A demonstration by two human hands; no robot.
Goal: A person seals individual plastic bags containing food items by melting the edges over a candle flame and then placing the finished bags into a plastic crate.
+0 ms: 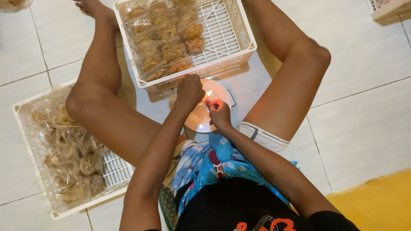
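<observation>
1. The left hand (190, 90) is closed, pinching a clear snack packet (173, 101) over the white round plate (204, 112).
2. The right hand (219, 114) is curled shut; what it grips cannot be told, beside a small flame (209, 93).
3. At 12 o'clock stands a white crate (229, 40) of sealed packets; at 9 o'clock, another crate (112, 170) of loose snacks.

White crate of loose snack bags (51, 205) at left on pale floor tiles (364, 124), yellow mat (381, 196) at right
</observation>
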